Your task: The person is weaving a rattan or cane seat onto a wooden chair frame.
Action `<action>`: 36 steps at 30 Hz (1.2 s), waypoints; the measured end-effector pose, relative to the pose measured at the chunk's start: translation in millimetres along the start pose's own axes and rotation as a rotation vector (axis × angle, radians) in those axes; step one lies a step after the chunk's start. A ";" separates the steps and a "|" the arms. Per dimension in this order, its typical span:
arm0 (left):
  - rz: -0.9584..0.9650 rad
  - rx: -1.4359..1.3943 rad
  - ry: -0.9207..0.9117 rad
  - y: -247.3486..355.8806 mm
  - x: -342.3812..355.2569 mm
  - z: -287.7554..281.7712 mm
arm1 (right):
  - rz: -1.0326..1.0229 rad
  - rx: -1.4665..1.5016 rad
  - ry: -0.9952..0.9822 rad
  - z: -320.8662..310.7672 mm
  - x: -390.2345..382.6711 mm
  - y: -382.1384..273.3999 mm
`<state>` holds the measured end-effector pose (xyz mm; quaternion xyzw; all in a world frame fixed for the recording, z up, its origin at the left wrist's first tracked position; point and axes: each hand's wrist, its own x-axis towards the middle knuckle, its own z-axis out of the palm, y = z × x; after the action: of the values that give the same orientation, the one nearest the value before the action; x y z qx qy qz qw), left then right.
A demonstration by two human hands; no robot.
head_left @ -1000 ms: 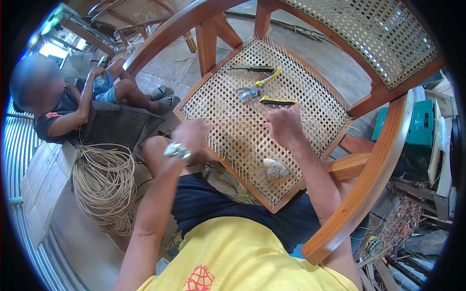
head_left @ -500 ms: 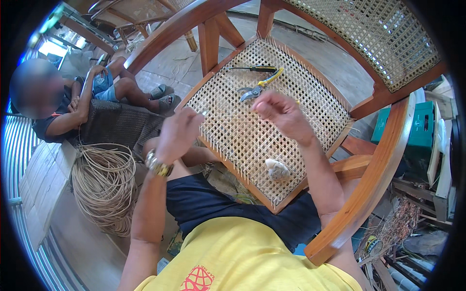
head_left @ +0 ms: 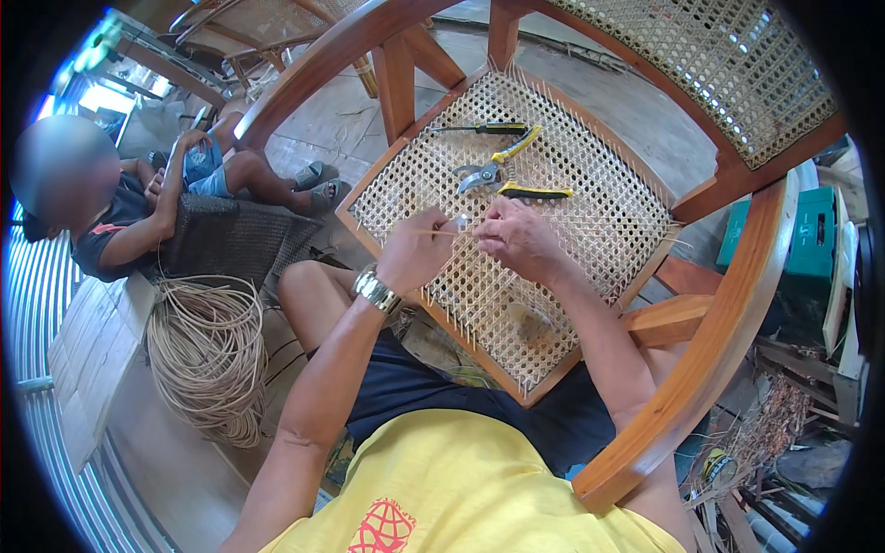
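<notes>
Both hands have come together since a moment ago over the middle of the woven cane chair seat (head_left: 590, 198); the left hand (head_left: 415, 253) and right hand (head_left: 518, 238) pinch a thin pale cane strand (head_left: 452, 232) between fingertips, near the yellow-handled pruning shears (head_left: 502, 175), so weaving seems resumed.

left hand (head_left: 417, 249): pinching cane strand (head_left: 433, 232)
right hand (head_left: 518, 240): pinching same strand
seat: woven cane seat (head_left: 590, 198)
tools: yellow-handled pruners (head_left: 502, 175), screwdriver (head_left: 481, 129)

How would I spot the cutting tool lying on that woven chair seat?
Find the wooden chair's pale woven cane seat. Just beyond the person's two hands lie the yellow-handled pruning shears. A slim black-and-yellow screwdriver lies beyond them, but only the shears have splayed handles and grey metal blades.
</notes>
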<state>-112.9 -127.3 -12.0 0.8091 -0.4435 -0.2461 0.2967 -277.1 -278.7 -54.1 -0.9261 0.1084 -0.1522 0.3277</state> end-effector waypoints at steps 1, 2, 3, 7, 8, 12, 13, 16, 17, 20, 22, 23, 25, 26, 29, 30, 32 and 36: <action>0.008 0.013 0.024 -2.2 -1.6 -5.1 | 0.021 -0.003 0.004 0.0 3.0 -4.3; 0.045 0.011 0.055 -4.4 -2.6 -9.7 | -0.011 0.000 0.075 -1.3 5.0 -8.6; 0.037 0.043 0.082 -6.9 -2.5 -14.3 | -0.017 0.185 0.062 -4.2 7.7 -11.8; 0.021 0.094 0.017 -17.0 -2.2 -18.0 | 0.155 1.254 0.090 -25.9 9.3 -17.9; 0.020 0.115 -0.026 -18.5 -2.0 -14.2 | 0.165 1.243 0.076 -32.8 9.0 -16.9; 0.018 0.179 -0.201 -19.7 1.2 8.7 | 0.356 0.838 0.152 -56.1 8.6 -3.6; -0.004 0.220 -0.193 -19.1 2.1 14.3 | 0.471 0.531 -0.007 -59.3 7.7 1.0; -0.010 0.228 -0.244 -18.0 8.9 24.8 | 0.497 0.145 -0.173 -57.4 4.0 11.1; -0.014 0.256 -0.251 -17.6 11.5 27.3 | 0.496 0.075 -0.173 -55.0 3.0 13.0; 0.050 0.279 -0.239 -15.7 19.3 32.3 | 0.488 -0.004 -0.141 -50.1 2.8 14.1; 0.062 0.337 -0.278 -12.4 24.5 33.6 | 0.558 -0.050 -0.128 -49.4 4.4 10.9; 0.087 0.376 -0.315 -9.5 27.3 33.6 | 0.576 -0.049 -0.150 -49.8 5.2 8.3; 0.069 0.410 -0.377 -1.3 32.9 31.5 | 0.453 -0.162 -0.057 -50.9 6.0 1.7; 0.050 0.441 -0.437 4.0 35.4 29.8 | 0.438 -0.148 -0.051 -51.4 5.7 -1.9; -0.013 0.555 -0.529 22.9 45.2 26.6 | 0.409 -0.219 0.001 -51.9 3.4 -11.5; -0.027 0.563 -0.533 28.5 47.4 26.4 | 0.353 -0.253 0.043 -51.5 2.3 -14.3; -0.068 0.539 -0.586 37.1 51.0 28.7 | 0.293 -0.285 0.085 -50.5 1.1 -18.1; 0.021 0.524 -0.303 39.1 33.5 52.6 | 0.286 -0.311 0.084 -48.2 0.4 -16.1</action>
<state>-153.7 -186.8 -26.1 0.8076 -0.5394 -0.2381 0.0106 -292.1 -294.2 -8.1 -0.9336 0.2743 -0.1242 0.1941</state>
